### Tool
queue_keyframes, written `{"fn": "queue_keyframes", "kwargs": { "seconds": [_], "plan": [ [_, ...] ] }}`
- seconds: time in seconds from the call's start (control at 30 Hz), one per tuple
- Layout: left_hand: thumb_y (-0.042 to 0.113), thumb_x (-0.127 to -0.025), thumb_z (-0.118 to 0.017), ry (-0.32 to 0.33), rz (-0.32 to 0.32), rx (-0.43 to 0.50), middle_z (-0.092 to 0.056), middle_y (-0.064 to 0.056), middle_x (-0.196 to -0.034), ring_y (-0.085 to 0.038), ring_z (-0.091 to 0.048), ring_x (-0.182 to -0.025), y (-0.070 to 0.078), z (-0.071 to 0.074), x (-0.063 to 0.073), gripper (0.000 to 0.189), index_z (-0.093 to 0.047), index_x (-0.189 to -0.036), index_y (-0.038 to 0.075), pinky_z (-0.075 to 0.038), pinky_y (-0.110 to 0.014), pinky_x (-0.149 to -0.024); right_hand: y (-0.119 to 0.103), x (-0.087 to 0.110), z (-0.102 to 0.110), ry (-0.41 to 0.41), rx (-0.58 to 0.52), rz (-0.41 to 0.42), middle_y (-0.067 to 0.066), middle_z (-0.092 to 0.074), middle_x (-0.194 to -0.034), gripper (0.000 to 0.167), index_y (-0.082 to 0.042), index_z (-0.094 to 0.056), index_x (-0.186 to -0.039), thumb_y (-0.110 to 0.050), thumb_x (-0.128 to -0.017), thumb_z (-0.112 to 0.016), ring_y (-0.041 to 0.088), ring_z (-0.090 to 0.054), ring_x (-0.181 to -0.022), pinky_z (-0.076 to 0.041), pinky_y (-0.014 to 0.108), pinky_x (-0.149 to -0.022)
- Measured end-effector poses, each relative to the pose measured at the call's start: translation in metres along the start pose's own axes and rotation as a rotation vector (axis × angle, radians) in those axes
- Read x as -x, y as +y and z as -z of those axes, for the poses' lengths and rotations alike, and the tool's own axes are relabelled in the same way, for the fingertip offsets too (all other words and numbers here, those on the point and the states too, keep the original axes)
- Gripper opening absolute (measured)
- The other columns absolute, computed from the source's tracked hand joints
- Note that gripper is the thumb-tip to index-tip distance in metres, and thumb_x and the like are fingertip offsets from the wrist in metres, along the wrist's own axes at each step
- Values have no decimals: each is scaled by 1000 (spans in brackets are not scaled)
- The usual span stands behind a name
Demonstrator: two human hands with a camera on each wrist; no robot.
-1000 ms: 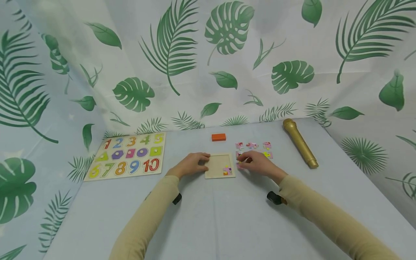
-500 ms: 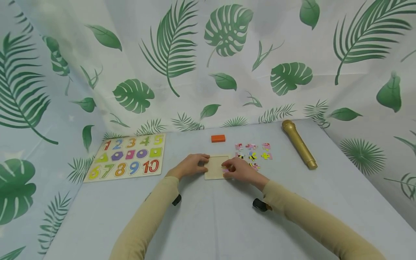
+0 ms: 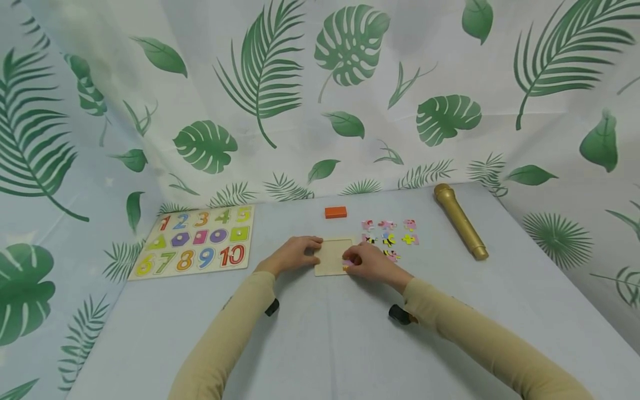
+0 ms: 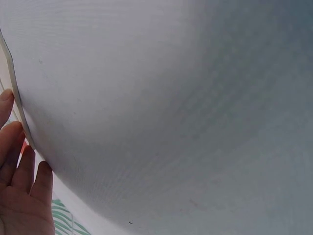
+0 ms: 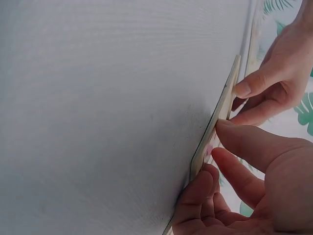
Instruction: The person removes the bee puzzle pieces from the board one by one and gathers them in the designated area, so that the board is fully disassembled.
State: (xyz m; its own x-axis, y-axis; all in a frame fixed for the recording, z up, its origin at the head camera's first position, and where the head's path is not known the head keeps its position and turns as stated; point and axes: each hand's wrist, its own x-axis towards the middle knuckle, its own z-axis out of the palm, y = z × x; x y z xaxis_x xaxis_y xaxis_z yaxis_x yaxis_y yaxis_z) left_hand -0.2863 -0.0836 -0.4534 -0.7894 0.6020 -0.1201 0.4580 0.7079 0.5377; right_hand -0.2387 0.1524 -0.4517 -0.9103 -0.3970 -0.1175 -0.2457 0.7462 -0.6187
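Note:
The left hand [image 3: 295,254] touches the left edge of a shallow square wooden puzzle tray [image 3: 331,256] with thumb and fingertips. Its fingers [image 4: 23,169] lie fairly straight along that edge in the left wrist view. Over the tray's lower right part, the right hand [image 3: 370,262] pinches a small pink jigsaw puzzle piece [image 5: 209,149] between thumb and index finger, close to the tray floor. The hand mostly covers this corner, where a bit of pink and yellow shows. Just right of the tray lie several loose puzzle pieces [image 3: 389,240] in rows, partly behind the right hand.
A wooden number and shape board [image 3: 200,239] lies at the left. An orange block [image 3: 335,213] sits behind the tray, and a gold microphone [image 3: 461,222] lies at the right. A leaf-printed curtain [image 3: 290,100] rises behind the table.
The right hand has moved left from the loose pieces to the tray's lower right part, bringing a puzzle piece along. The left hand has stayed at the tray's left edge.

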Motion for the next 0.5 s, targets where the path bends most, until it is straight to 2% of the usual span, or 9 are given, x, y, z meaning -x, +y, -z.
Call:
{"fn": "queue_keyframes", "kwargs": {
  "seconds": [0.2, 0.5],
  "plan": [
    [20, -92, -70, 2, 6, -2, -48, -2, -147, -21, -39, -139, 0, -1, 1, 46, -59, -133, 2, -30, -35, -116, -1, 1, 2, -10, -7, 13, 4, -59, -96, 27, -4, -67, -114, -13, -89, -72, 18, -51, -89, -48, 32, -78],
    [20, -92, -70, 5, 0, 4, -49, -3, -147, -22, -39, -139, 1, 0, 2, 47, -59, -133, 1, -29, -36, -116, -3, 1, 3, -25, -13, -10, 5, -58, -96, 26, -4, -66, -113, -12, -89, -71, 19, -50, -90, -50, 32, -79]
  ]
}}
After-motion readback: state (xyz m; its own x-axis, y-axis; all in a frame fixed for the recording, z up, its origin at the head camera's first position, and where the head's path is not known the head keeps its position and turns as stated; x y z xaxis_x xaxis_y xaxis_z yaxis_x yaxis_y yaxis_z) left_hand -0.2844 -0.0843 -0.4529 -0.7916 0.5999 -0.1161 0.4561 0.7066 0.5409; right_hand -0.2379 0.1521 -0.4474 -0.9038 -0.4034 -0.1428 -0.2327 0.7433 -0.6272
